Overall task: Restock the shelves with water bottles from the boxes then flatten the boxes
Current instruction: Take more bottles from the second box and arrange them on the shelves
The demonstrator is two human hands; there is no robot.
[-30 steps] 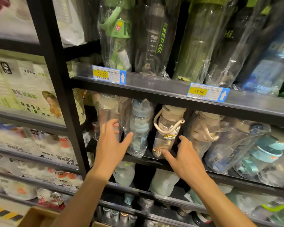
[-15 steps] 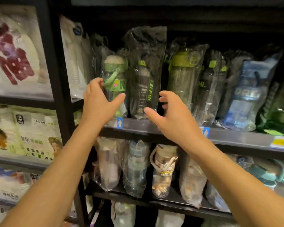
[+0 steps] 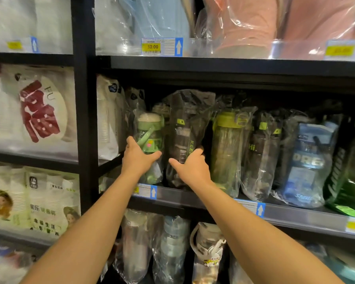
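On the middle shelf (image 3: 195,197), bagged water bottles stand in a row. My left hand (image 3: 138,159) wraps around the lower part of a light green bottle (image 3: 150,130) at the row's left end, thumb on its right side. My right hand (image 3: 192,168) grips the dark bottle (image 3: 186,124) beside it, which is printed with green letters; its fingers curl around the right side. Both bottles stand upright on the shelf in clear plastic bags. No boxes are in view.
Right of my hands stand a clear bottle with a yellow-green lid (image 3: 226,152), dark bottles (image 3: 261,156) and a blue-labelled one (image 3: 307,162). More bagged bottles (image 3: 172,249) fill the shelf below, large jugs (image 3: 254,23) the shelf above. Packs of paper cups (image 3: 41,111) fill the left bay behind a black upright (image 3: 83,111).
My view and both hands rose from the lower shelf to the middle one. The hands went from hovering open before the bottles to closing on the green and the dark bottle.
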